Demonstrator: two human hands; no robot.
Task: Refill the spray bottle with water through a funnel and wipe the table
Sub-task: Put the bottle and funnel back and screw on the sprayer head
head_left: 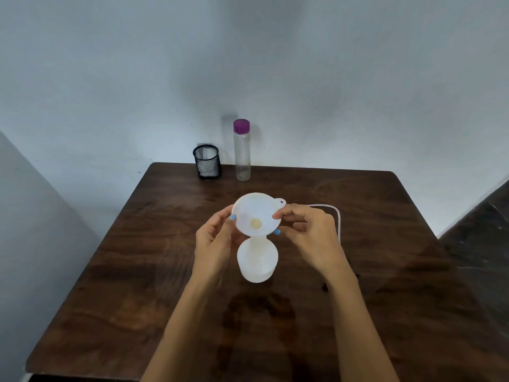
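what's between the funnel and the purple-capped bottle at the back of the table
Nothing: in the head view, the stretch from the funnel to the purple-capped bottle shows only bare wood of the table. The mesh cup stands off to the bottle's left.

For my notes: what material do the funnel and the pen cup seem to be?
The funnel looks like white translucent plastic, smooth and matte: light glows through its wall. The pen cup looks like black metal wire mesh, since the wall shows through its fine holes; coated plastic is possible.
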